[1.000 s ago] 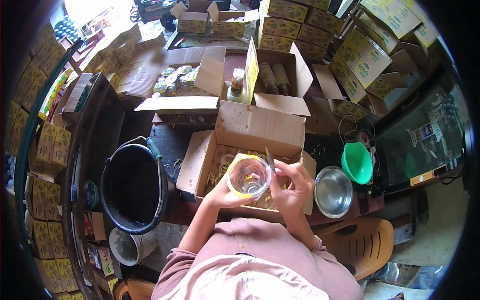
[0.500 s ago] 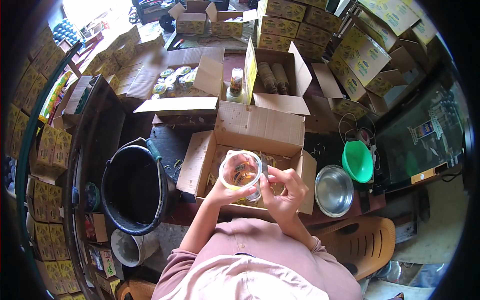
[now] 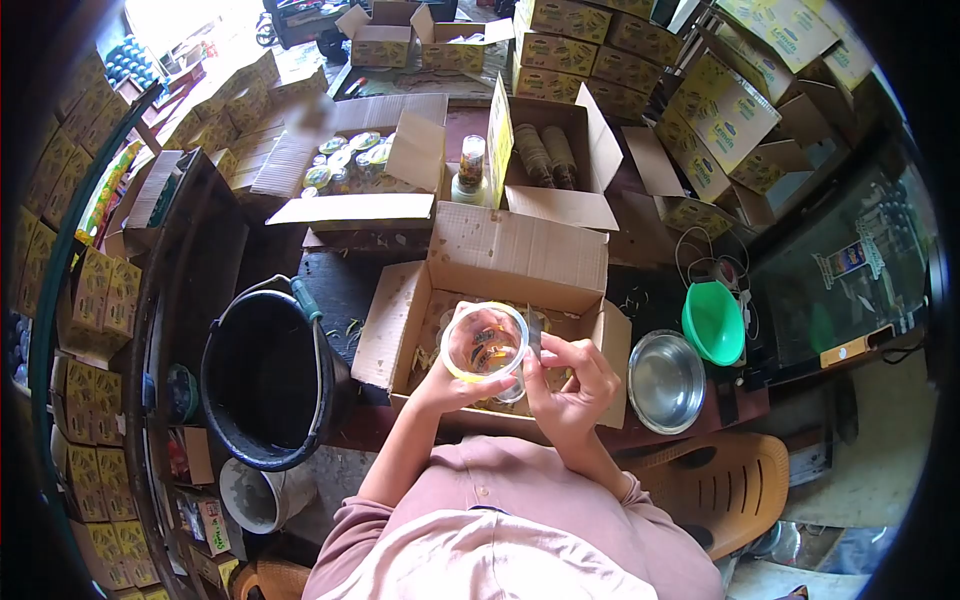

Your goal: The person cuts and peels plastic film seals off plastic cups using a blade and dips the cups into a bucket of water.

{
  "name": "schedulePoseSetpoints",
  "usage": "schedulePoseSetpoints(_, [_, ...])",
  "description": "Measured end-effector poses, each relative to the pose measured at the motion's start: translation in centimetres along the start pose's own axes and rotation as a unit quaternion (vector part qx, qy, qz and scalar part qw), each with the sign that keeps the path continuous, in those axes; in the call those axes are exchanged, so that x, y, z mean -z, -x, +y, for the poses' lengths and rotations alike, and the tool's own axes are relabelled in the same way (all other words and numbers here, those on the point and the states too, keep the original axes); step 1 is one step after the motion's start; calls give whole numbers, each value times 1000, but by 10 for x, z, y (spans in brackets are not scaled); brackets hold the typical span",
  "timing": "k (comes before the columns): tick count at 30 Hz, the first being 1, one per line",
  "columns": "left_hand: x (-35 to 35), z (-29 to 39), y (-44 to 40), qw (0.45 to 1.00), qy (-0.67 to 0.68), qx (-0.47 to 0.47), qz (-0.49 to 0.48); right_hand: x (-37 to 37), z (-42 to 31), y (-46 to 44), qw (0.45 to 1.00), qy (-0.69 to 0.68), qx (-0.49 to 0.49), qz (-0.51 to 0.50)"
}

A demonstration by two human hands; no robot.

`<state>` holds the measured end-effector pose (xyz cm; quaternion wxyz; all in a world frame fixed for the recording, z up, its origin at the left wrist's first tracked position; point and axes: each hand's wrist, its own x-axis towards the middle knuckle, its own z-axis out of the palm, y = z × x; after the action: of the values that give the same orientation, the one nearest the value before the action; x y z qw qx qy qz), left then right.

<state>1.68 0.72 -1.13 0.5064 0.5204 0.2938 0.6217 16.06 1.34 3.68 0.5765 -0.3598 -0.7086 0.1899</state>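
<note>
My left hand [image 3: 440,388] is wrapped round a clear plastic cup [image 3: 486,343] with a printed side, its open mouth turned up towards me. At the cup's right rim, my right hand [image 3: 573,388] pinches a small thin grey piece, like a blade [image 3: 534,328], between thumb and fingers. Whether this piece touches the rim I cannot tell. Both hands are above an open cardboard box [image 3: 520,235] with pale shreds in it. Another clear cup [image 3: 512,391] shows partly below the hands.
A black bucket [image 3: 212,385] stands left of the box. On the right are a metal bowl [image 3: 667,382] and a green bowl [image 3: 714,322]. Behind, one carton [image 3: 350,212] holds several lidded cups, another [image 3: 565,207] holds cup stacks. A bottle-like container [image 3: 470,185] stands between them.
The cup has shifted very slightly right and turned a little in my left hand. The thin grey piece in my right hand shows more plainly beside the rim.
</note>
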Motion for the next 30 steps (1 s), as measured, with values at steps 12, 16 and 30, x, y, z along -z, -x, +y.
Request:
schedulePoseSetpoints(12, [1,-5,3,999,-31,1,-10,0,1,3,1000,20,20,13])
schedulePoseSetpoints(16, [-3,0,4,1000,-25,11,-7,-3,3,-1,998,24,51,27])
schedulePoseSetpoints(30, [6,-13,4,991,111,72,-13,0,11,-5,999,5,-32,28])
